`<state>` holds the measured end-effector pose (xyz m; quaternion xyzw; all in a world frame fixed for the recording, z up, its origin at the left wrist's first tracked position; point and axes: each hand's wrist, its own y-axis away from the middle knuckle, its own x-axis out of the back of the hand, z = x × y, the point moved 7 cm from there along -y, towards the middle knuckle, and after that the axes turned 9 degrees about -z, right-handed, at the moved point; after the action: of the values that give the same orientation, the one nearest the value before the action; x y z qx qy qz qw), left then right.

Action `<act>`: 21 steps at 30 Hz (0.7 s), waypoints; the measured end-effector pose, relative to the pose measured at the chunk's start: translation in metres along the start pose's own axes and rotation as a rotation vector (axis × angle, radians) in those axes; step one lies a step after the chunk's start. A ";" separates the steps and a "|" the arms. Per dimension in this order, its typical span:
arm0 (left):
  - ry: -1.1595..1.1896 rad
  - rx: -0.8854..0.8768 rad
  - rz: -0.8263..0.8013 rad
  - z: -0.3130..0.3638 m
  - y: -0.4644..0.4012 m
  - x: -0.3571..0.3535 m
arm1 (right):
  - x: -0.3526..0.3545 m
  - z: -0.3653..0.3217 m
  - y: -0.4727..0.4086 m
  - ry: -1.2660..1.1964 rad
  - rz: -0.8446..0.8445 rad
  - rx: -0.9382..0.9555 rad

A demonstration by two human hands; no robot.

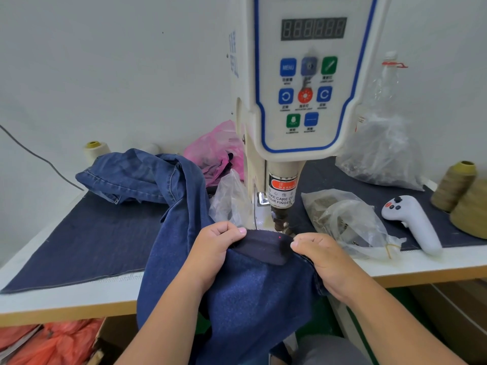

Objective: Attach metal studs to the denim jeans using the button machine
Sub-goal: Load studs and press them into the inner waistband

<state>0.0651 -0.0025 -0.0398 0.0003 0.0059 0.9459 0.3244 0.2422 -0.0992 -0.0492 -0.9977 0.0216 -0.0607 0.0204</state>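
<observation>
A plain white wall (pixel 105 61) stands in front of me, evenly lit, with a dark cable (pixel 39 156) slanting down it on the left. My table (pixel 421 267) is white-topped with a pale wood edge, and a dark blue cloth mat (pixel 92 238) covers much of it. Under the table I see a green floor (pixel 334 320) and, on the left, orange plastic (pixel 58 341).

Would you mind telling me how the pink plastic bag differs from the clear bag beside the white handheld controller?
The pink bag is tinted and sits left of the button machine, behind the jeans. The clear bag is see-through, lies right of the machine and shows brownish contents. Both are crumpled plastic on the table.
</observation>
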 end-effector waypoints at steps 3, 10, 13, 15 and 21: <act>-0.021 0.000 0.006 0.001 0.000 0.000 | 0.001 0.001 0.000 -0.021 0.005 0.001; -0.032 0.000 0.009 0.001 0.000 0.000 | 0.002 0.005 -0.002 -0.003 -0.022 -0.013; -0.024 -0.003 0.007 0.001 -0.001 0.000 | 0.002 0.007 -0.003 0.008 -0.027 -0.027; -0.028 -0.001 0.006 0.000 -0.001 0.000 | 0.003 0.007 -0.003 0.006 -0.024 -0.028; -0.026 0.001 0.015 0.000 0.000 0.001 | 0.000 0.003 -0.002 -0.019 -0.012 -0.001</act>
<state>0.0645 -0.0018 -0.0402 0.0128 0.0022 0.9482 0.3175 0.2431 -0.0972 -0.0522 -0.9984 0.0153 -0.0512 0.0199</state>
